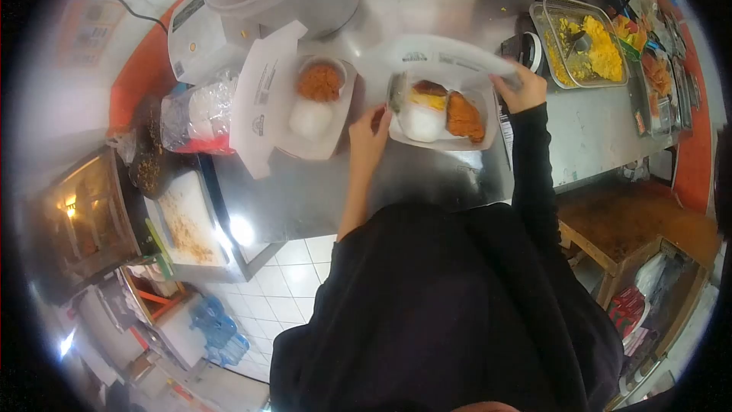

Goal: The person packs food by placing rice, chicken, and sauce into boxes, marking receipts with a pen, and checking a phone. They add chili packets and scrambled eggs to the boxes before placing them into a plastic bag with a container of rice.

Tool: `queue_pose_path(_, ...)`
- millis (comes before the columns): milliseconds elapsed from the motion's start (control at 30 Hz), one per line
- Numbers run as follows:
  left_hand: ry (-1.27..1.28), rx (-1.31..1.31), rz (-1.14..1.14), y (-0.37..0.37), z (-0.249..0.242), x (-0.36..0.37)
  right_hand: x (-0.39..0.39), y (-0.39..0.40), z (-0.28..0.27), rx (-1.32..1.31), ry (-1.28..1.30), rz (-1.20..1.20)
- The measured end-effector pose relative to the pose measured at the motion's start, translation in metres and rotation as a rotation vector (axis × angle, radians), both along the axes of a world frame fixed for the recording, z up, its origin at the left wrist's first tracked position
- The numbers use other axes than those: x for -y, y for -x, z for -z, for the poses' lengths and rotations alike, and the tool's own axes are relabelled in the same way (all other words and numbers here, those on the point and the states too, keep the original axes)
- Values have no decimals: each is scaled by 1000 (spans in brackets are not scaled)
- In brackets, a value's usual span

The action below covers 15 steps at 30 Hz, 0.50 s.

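On the steel counter stands an open white food box (490, 127) with a mound of rice (422, 123), a piece of fried chicken (464, 117) and some yellow food (429, 99) inside. My right hand (524, 90) pinches the raised lid (427, 52) at its right corner. At the box's left edge is my left hand (369, 136), its thumb and fingertips closed on the side wall. Left of that hand, untouched, a second open box (335, 137) holds rice (310, 118) and brown-orange food (319, 82), with its lid (255, 99) folded out to the left.
A large translucent tub (305, 0) is behind the left box. Plastic-wrapped packs (202, 116) lie farther left. At the back right, a wire basket (627, 69) holds yellow food. A white tray with crumbs (187, 217) is at the lower left.
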<state>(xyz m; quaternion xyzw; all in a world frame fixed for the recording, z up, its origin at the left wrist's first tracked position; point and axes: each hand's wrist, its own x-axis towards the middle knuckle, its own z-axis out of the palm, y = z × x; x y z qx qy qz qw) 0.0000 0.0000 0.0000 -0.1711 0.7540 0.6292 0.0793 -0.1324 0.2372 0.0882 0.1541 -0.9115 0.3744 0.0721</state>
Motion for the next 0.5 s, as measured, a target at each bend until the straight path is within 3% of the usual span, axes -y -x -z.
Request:
queue_pose_path(67,399,-301,-431,7,-24,-18,-15,0,3,135,-12,-252)
queue_pose_path(100,416,-265,-414,2,-48,-4,-8,-13,9,175,4,-247)
queue_pose_path(167,919,-884,-374,20,-63,-6,-21,-15,31,4,66,-426)
queue_pose_path(200,994,-761,-94,20,-60,-4,-26,-22,35,-54,-93,-408)
queue_pose_path(233,989,-752,-93,18,-51,-4,-25,-30,39,-44,-97,-409)
queue_pose_path(300,1085,-588,353,12,-20,-7,-19,-42,46,-289,-224,-253)
queue_pose_path(333,772,-525,223,7,-14,-12,-16,-46,52,-283,-209,-285)
queue_pose_path(367,772,-530,229,4,-10,-18,-9,-49,57,-285,-208,-278)
queue_pose_path(433,248,-422,-91,1,-22,-31,3,-59,63,-283,-174,-166)
queue_pose_path(500,146,-351,-119,3,-28,-35,4,-57,65,-234,-81,-149)
